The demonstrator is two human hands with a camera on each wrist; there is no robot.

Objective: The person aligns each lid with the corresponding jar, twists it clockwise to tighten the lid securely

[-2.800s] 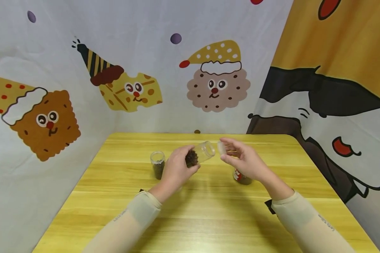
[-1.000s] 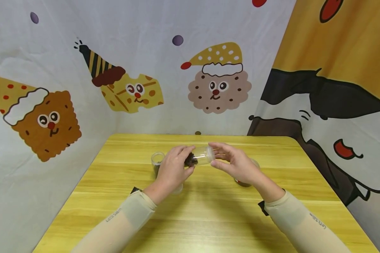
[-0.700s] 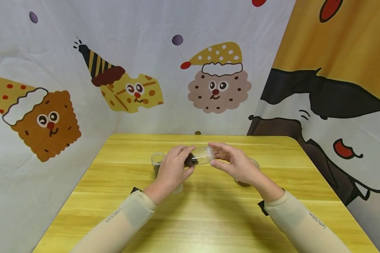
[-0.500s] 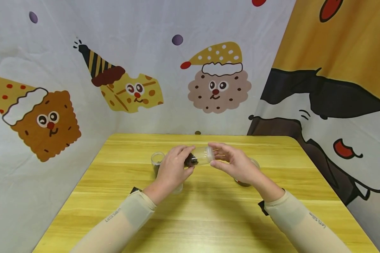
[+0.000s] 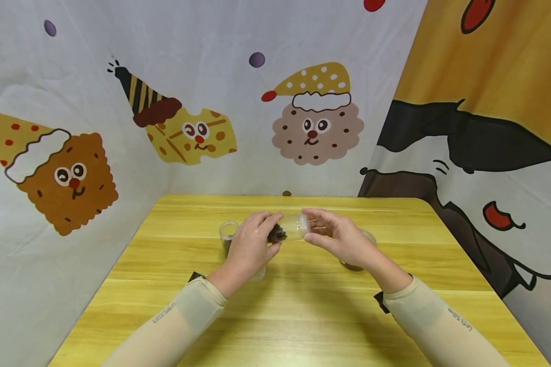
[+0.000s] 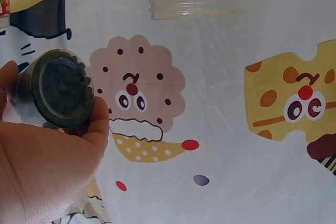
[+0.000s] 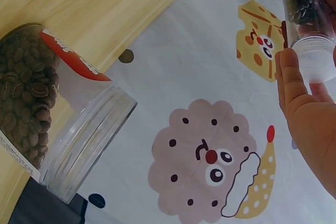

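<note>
Left hand (image 5: 249,242) grips one jar (image 5: 292,227), right hand (image 5: 342,235) holds its one lid (image 5: 304,223), two other jars (image 5: 227,238) nearby.

Leftmost jar (image 5: 226,238) partly behind left hand (image 5: 250,244)

A pale cream sleeve covers each of the person's arms, the left sleeve (image 5: 142,336) matching the right sleeve (image 5: 452,341): smooth, close-fitting cloth ending in a narrow rim at the wrist. Next to the rim is a greyish-green patch, on the left (image 5: 205,308) and right alike. Small grey lettering (image 5: 164,312), apparently "Let's Slim", runs along each forearm. A small black piece (image 5: 381,302) juts out beside each cuff. Both hands (image 5: 250,242) are bare.
</note>
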